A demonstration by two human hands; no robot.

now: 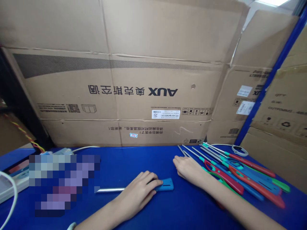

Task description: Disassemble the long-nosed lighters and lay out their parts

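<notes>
My left hand (141,190) is closed over a blue long-neck lighter (168,184) lying flat on the blue table. Its metal tube (110,190) points left, and its handle end sticks out past my fingers on the right. My right hand (185,166) is by the metal tubes at the left side of a pile of long-neck lighters. Its fingers are curled, and what they hold, if anything, is hidden. The pile has red lighters (230,180), orange-red ones (261,187) and blue ones (247,182), some with green parts. My right forearm covers part of the pile.
A tall cardboard sheet (134,73) stands along the back of the table (120,210). At left are a white power strip (16,188), cables and a blurred-out patch (69,185). A white looped band (240,150) lies at the back right. A blue post (271,76) rises on the right.
</notes>
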